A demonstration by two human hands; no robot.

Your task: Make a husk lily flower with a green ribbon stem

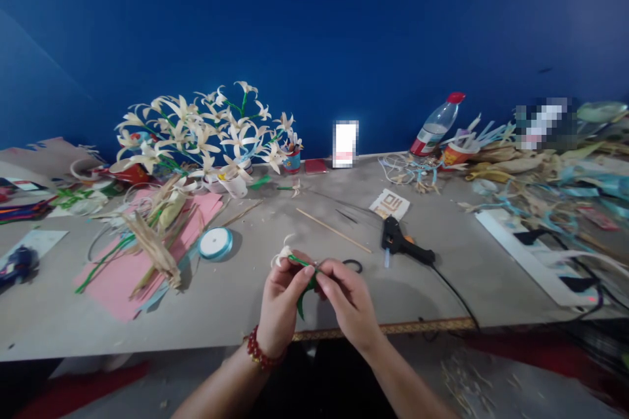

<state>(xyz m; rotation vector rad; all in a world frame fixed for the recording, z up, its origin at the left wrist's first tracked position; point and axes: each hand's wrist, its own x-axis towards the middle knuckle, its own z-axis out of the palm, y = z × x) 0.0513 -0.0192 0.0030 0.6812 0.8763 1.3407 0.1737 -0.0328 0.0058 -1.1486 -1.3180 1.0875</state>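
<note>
My left hand (282,291), with a red bead bracelet at the wrist, is closed on a small artificial flower (282,255) with curled white petals and a green-wrapped stem. A loose green strip (300,306) hangs beneath the fingers. My right hand (350,298) meets the left at the stem, thumb and fingers pinched on its green end. What lies right under the fingertips is partly hidden. Just behind the right hand is a black ring (352,266). A thin wooden stick (334,230) lies farther back on the grey table.
A black glue gun (405,243) with a cord lies right. Beyond it is a white power strip (528,262). Left are a blue ribbon spool (216,243), pink paper (115,275) with dried husks, and a bunch of white flowers (191,124). A bottle (437,124) leans at the back.
</note>
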